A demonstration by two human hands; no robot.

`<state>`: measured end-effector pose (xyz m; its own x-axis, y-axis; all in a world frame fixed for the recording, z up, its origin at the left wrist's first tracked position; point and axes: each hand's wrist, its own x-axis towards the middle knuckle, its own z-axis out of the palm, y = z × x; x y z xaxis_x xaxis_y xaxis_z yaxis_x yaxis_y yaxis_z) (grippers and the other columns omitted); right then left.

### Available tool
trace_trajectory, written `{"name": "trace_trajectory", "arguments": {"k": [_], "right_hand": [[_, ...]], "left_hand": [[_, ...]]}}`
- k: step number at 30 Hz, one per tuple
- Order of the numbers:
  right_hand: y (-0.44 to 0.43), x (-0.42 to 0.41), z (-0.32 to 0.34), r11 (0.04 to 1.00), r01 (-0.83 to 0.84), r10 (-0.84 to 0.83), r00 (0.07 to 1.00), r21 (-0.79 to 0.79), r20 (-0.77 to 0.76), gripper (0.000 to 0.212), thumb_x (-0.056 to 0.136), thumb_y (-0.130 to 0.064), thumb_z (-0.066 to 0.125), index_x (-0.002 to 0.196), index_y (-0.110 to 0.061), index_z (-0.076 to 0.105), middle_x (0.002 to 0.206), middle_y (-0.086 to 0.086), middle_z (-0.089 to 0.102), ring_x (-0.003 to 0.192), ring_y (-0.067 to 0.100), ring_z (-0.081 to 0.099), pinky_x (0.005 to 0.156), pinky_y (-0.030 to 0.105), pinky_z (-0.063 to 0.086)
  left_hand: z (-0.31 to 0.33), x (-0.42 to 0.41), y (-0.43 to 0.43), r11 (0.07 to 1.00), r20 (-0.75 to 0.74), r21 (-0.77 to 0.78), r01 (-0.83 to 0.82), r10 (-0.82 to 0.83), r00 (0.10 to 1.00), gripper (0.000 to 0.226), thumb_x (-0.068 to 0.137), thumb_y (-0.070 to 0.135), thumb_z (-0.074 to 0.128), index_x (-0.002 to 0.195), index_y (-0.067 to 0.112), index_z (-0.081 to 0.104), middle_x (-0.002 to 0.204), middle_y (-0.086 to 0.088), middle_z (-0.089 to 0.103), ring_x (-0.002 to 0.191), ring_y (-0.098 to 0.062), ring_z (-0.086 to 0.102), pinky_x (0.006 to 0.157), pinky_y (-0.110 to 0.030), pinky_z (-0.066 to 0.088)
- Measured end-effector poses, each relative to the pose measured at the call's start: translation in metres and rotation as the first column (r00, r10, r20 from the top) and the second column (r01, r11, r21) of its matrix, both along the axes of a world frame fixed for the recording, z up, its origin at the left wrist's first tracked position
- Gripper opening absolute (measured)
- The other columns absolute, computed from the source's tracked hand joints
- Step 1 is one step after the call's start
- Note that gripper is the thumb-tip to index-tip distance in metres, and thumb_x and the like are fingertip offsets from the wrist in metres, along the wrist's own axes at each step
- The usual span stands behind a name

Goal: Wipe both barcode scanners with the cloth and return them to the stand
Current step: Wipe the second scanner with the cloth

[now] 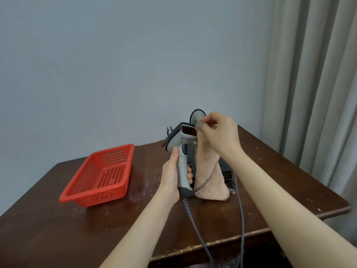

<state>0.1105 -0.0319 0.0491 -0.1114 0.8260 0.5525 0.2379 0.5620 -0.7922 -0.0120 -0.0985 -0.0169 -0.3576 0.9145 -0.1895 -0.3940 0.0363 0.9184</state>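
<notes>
My left hand [171, 176] grips the handle of a grey barcode scanner [182, 146], held upright above the table with its red window facing right. My right hand [220, 134] pinches the top of a pink cloth [207, 175], which hangs down beside the scanner and touches its head. Behind them stands a black stand [226, 168], mostly hidden by the cloth. The rounded head of a second scanner [197, 117] shows behind my right hand. Two grey cables [239, 209] run down off the table's front edge.
A red perforated plastic basket [102, 175] sits empty on the left of the dark wooden table [58, 229]. A grey wall is behind and a grey curtain [318, 84] hangs at the right. The table's right edge lies close to the curtain.
</notes>
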Motion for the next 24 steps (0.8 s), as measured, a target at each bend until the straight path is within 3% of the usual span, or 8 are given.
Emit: {"name": "trace_trajectory", "arguments": {"k": [4, 8, 10, 13, 15, 17, 19, 24], "right_hand": [[-0.009, -0.015, 0.000, 0.992, -0.118, 0.116, 0.992, 0.042, 0.052, 0.014, 0.087, -0.008, 0.061, 0.090, -0.016, 0.072, 0.086, -0.011, 0.066, 0.074, -0.004, 0.057, 0.067, 0.006, 0.041], [0.006, -0.005, -0.010, 1.000, 0.013, -0.017, 0.960, 0.018, 0.278, 0.023, 0.087, -0.007, 0.056, 0.097, -0.017, 0.074, 0.100, -0.002, 0.069, 0.087, 0.012, 0.060, 0.077, 0.024, 0.046], [0.009, -0.001, -0.009, 0.998, 0.055, -0.053, 0.970, -0.004, 0.237, 0.022, 0.087, -0.009, 0.056, 0.096, -0.018, 0.074, 0.095, -0.001, 0.071, 0.086, 0.013, 0.062, 0.076, 0.025, 0.047], [-0.002, -0.007, -0.003, 0.999, -0.003, 0.001, 0.997, 0.037, 0.075, 0.017, 0.087, -0.009, 0.060, 0.092, -0.018, 0.073, 0.080, -0.011, 0.064, 0.071, -0.001, 0.056, 0.067, 0.010, 0.039], [-0.008, -0.012, -0.003, 0.994, -0.075, 0.068, 0.994, 0.083, 0.086, 0.019, 0.088, -0.007, 0.059, 0.096, -0.017, 0.073, 0.086, -0.010, 0.063, 0.072, -0.001, 0.054, 0.065, 0.004, 0.037], [-0.004, -0.010, -0.007, 0.996, -0.066, 0.056, 0.987, 0.064, 0.149, 0.025, 0.089, -0.005, 0.056, 0.100, -0.017, 0.073, 0.097, -0.004, 0.066, 0.083, 0.005, 0.057, 0.074, 0.008, 0.042], [0.005, -0.003, -0.009, 1.000, 0.013, -0.013, 0.976, 0.000, 0.218, 0.031, 0.087, -0.004, 0.052, 0.101, -0.020, 0.074, 0.102, -0.001, 0.070, 0.094, 0.014, 0.062, 0.082, 0.024, 0.050], [0.000, -0.004, 0.002, 0.999, -0.048, 0.048, 0.998, 0.003, 0.041, 0.027, 0.087, -0.005, 0.054, 0.085, -0.026, 0.071, 0.083, -0.004, 0.067, 0.072, 0.007, 0.057, 0.059, 0.005, 0.040]], "left_hand": [[0.002, 0.004, 0.003, 0.999, -0.013, 0.030, 0.042, -0.042, 0.999, 0.054, 0.085, 0.060, 0.054, 0.077, 0.007, 0.058, 0.055, -0.007, 0.048, 0.040, -0.017, 0.042, 0.039, -0.024, 0.037], [0.003, -0.003, 0.000, 1.000, -0.055, -0.008, -0.001, 0.001, 0.998, 0.052, 0.086, 0.058, 0.054, 0.084, 0.006, 0.056, 0.055, -0.008, 0.049, 0.040, -0.017, 0.045, 0.038, -0.023, 0.040], [0.001, -0.006, -0.001, 1.000, -0.093, -0.025, -0.013, 0.010, 0.996, 0.053, 0.086, 0.059, 0.054, 0.086, 0.006, 0.055, 0.054, -0.007, 0.049, 0.040, -0.017, 0.045, 0.039, -0.023, 0.040], [0.004, -0.001, 0.000, 0.999, -0.106, -0.026, -0.019, 0.016, 0.994, 0.054, 0.087, 0.058, 0.053, 0.091, 0.004, 0.054, 0.053, -0.008, 0.049, 0.040, -0.018, 0.045, 0.039, -0.023, 0.040], [0.008, 0.002, 0.001, 1.000, -0.083, -0.017, -0.003, 0.002, 0.997, 0.056, 0.085, 0.059, 0.055, 0.087, 0.003, 0.055, 0.054, -0.008, 0.049, 0.040, -0.019, 0.045, 0.041, -0.024, 0.041], [0.011, 0.000, 0.002, 1.000, -0.081, -0.007, -0.011, 0.010, 0.997, 0.056, 0.085, 0.059, 0.055, 0.084, 0.003, 0.055, 0.055, -0.008, 0.049, 0.040, -0.019, 0.045, 0.040, -0.024, 0.041], [0.012, -0.003, 0.002, 0.999, -0.138, 0.017, -0.040, 0.042, 0.990, 0.051, 0.090, 0.054, 0.053, 0.091, 0.003, 0.056, 0.055, -0.008, 0.051, 0.040, -0.018, 0.047, 0.040, -0.024, 0.042], [0.016, -0.003, 0.001, 0.997, -0.191, 0.027, -0.076, 0.080, 0.978, 0.048, 0.092, 0.051, 0.052, 0.095, 0.004, 0.058, 0.055, -0.008, 0.054, 0.042, -0.018, 0.049, 0.042, -0.026, 0.044]]}}
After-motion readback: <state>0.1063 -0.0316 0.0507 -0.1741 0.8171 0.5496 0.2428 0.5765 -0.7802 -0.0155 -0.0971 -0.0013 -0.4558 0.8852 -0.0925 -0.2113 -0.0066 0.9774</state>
